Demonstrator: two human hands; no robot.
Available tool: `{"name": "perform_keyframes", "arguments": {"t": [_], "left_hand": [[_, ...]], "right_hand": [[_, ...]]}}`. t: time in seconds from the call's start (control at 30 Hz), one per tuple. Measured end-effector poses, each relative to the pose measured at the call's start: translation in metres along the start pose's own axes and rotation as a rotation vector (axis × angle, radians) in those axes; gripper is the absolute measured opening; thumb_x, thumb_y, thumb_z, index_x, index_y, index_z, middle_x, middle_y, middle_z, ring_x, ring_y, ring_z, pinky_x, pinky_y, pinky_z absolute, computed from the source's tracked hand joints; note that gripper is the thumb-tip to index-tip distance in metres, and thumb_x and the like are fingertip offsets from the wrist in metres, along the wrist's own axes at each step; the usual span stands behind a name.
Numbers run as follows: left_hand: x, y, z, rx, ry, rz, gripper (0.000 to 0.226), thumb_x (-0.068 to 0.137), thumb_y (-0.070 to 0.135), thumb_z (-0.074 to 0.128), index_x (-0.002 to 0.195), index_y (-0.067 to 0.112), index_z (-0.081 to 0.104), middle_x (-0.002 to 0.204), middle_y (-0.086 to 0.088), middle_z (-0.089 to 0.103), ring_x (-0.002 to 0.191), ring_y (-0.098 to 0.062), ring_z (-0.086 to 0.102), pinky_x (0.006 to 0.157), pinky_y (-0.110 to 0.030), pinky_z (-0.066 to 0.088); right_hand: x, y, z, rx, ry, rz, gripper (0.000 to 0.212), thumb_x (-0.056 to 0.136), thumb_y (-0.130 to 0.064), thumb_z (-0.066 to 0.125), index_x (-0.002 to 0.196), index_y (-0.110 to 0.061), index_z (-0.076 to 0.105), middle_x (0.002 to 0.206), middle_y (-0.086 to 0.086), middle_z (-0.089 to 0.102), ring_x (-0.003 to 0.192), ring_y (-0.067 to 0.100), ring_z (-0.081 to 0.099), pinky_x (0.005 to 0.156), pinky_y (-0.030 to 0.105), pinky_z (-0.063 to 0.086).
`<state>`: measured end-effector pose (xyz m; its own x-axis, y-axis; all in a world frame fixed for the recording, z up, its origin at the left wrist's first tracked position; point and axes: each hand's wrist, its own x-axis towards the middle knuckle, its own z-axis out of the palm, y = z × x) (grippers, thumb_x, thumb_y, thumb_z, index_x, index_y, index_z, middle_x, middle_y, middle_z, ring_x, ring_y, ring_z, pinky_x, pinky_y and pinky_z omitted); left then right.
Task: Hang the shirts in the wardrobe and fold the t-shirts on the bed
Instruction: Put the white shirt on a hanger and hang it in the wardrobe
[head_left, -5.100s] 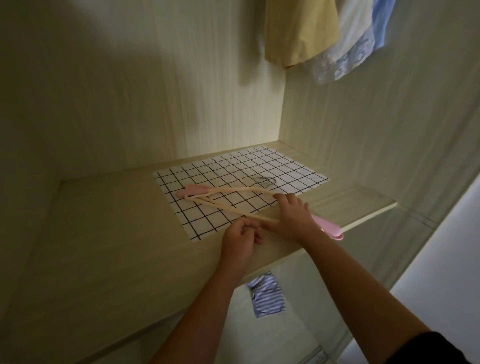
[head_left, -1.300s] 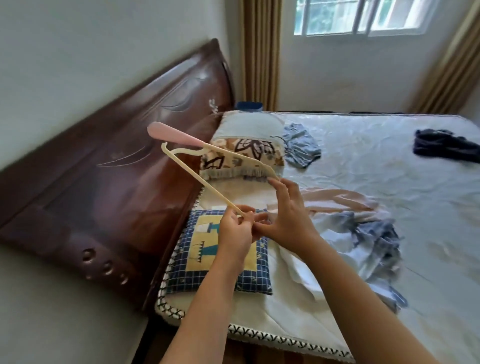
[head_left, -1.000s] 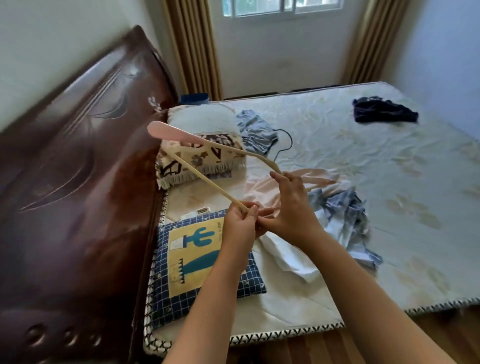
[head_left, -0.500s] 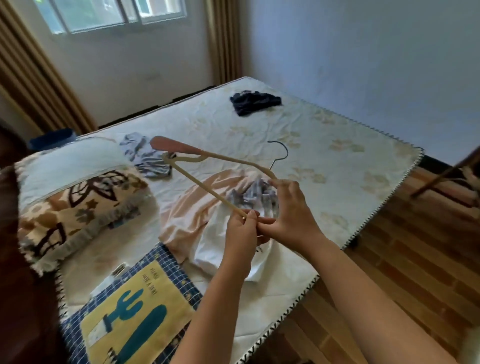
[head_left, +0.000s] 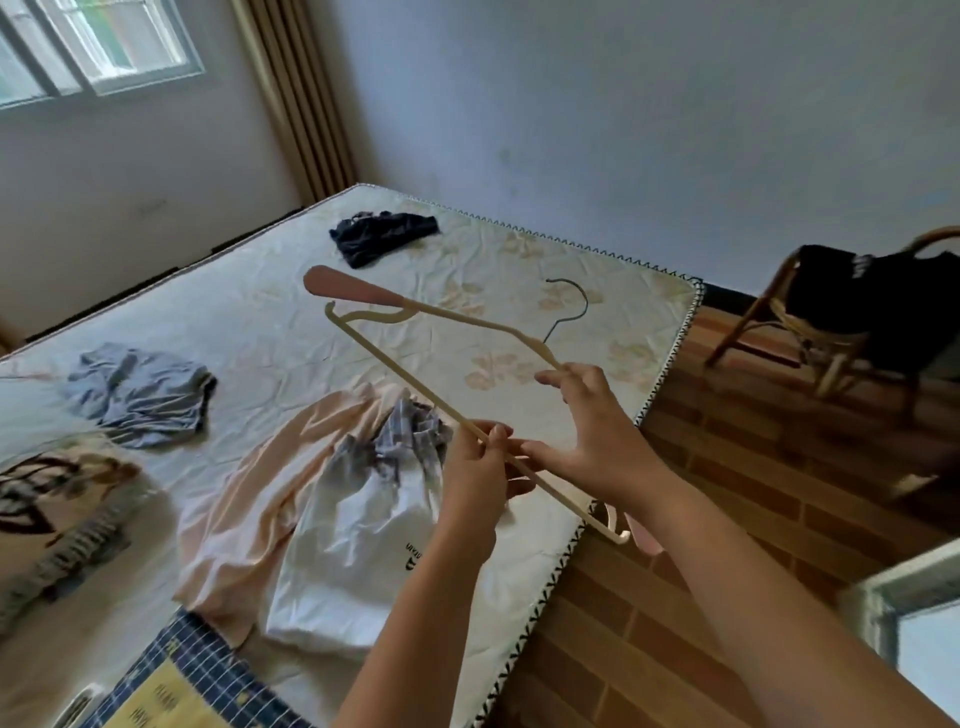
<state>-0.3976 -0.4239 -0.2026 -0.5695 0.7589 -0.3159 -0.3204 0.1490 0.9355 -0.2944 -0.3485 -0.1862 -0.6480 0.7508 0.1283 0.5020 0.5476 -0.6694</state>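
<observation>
Hanger (head_left: 348, 287): cream, with pink shoulder ends, held in the air above the bed (head_left: 249, 291), tilted, far end up. Its wire hook (head_left: 571, 306) is seen against the mattress beyond the right hand.

Left hand (head_left: 475, 467): grip clamped on the lower bar, which is pinched between thumb and fingertips.

Right hand (head_left: 597, 431): grip clamped on the hanger near the hook, with the index finger hooked over the upper arm and the thumb laid against the lower bar.

On the bed, a heap is noted under the hands: a white t-shirt (head_left: 353, 545) lying on a peach garment (head_left: 260, 467), with a checked shirt (head_left: 410, 431) crumpled on top. A blue-grey garment (head_left: 140, 395) lies apart to the left, and a dark garment (head_left: 384, 236) lies well apart near the far edge.

A chair (head_left: 753, 322) on the floor carries a black garment (head_left: 872, 306).

Obscured: the near end of the hanger is partly covered by the right forearm. The print on the white t-shirt cannot be read. A patterned pillow (head_left: 52, 499) and a blue checked cushion (head_left: 208, 670) are cut off by the frame edge, as is the chair
</observation>
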Motion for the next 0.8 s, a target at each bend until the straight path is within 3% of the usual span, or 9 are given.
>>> {"name": "perform_keyframes", "arguments": {"t": [0.23, 0.4, 0.47, 0.6, 0.8], "left_hand": [[0.040, -0.037, 0.013, 0.040, 0.010, -0.015, 0.016, 0.101, 0.011, 0.038, 0.088, 0.011, 0.046, 0.069, -0.004, 0.070, 0.073, -0.028, 0.065, 0.063, -0.035, 0.050], [0.076, -0.075, 0.016, 0.105, -0.004, -0.050, 0.014, 0.102, 0.010, 0.036, 0.091, 0.009, 0.045, 0.066, -0.002, 0.071, 0.058, -0.017, 0.067, 0.060, -0.033, 0.050], [0.092, -0.090, 0.015, 0.105, -0.029, -0.064, 0.013, 0.101, 0.008, 0.036, 0.092, 0.007, 0.045, 0.065, -0.003, 0.070, 0.057, -0.016, 0.068, 0.057, -0.032, 0.050], [0.122, -0.120, 0.003, 0.106, -0.056, -0.116, 0.013, 0.102, 0.008, 0.034, 0.093, 0.007, 0.044, 0.070, -0.007, 0.070, 0.058, -0.018, 0.069, 0.048, -0.027, 0.052], [0.176, -0.173, -0.025, 0.099, -0.105, -0.122, 0.011, 0.102, 0.009, 0.033, 0.097, 0.005, 0.042, 0.077, -0.011, 0.068, 0.054, -0.016, 0.067, 0.041, -0.022, 0.049]], "right_hand": [[0.010, 0.051, 0.034, 0.092, -0.021, 0.060, 0.058, 0.084, -0.024, 0.067, 0.136, -0.020, 0.040, 0.154, 0.002, 0.011, 0.142, 0.018, 0.016, 0.102, 0.018, 0.022], [0.009, 0.093, 0.061, 0.180, 0.043, 0.094, 0.060, 0.086, -0.016, 0.064, 0.138, -0.015, 0.035, 0.152, 0.001, 0.016, 0.142, 0.011, 0.015, 0.098, 0.003, 0.014], [0.011, 0.111, 0.072, 0.256, 0.063, 0.134, 0.063, 0.087, -0.014, 0.063, 0.140, -0.015, 0.030, 0.149, -0.002, 0.022, 0.139, 0.006, 0.020, 0.097, 0.000, 0.016], [0.017, 0.142, 0.106, 0.424, 0.076, 0.279, 0.064, 0.089, -0.015, 0.061, 0.141, -0.022, 0.025, 0.139, -0.007, 0.035, 0.117, -0.001, 0.036, 0.091, 0.012, 0.031], [0.022, 0.191, 0.187, 0.410, 0.112, 0.396, 0.058, 0.090, -0.020, 0.060, 0.141, -0.020, 0.032, 0.133, -0.007, 0.043, 0.109, 0.004, 0.045, 0.073, 0.001, 0.036]]}}
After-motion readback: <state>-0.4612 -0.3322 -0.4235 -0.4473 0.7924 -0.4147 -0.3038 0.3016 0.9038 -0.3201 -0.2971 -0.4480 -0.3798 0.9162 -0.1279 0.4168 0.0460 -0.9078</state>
